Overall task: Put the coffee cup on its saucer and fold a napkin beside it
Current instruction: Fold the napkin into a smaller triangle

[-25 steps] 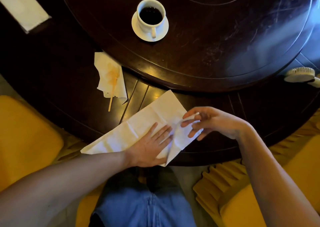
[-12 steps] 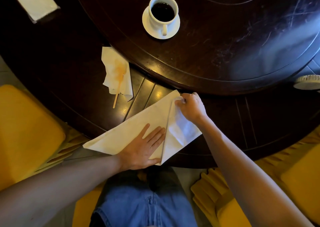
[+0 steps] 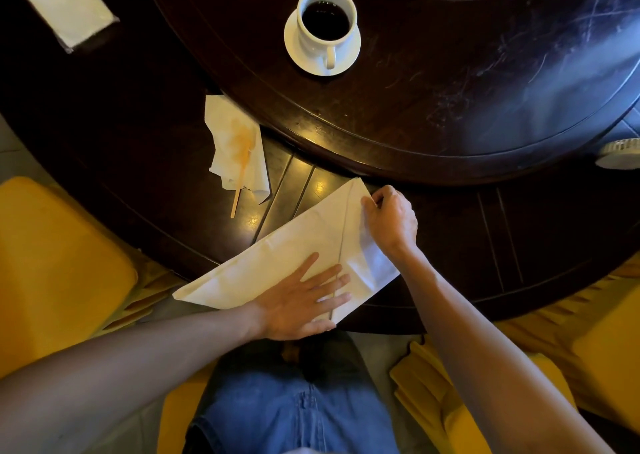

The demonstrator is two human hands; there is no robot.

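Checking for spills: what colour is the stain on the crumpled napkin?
Orange-brown, on the white crumpled napkin, shown in the head view.

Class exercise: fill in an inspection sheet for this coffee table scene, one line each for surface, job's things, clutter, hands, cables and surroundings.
Surface: dark wooden table with a raised round centre, scratched and glossy.
Job's things: coffee cup filled, standing on its saucer; white napkin partly folded near the table edge.
Clutter: stained tissue with a wooden stick; white pack far left; round white object at right edge.
Hands: left hand flat on the napkin; right hand pinching its folded flap.
Cables: nothing seen.
Surroundings: yellow seat covers; blue jeans.
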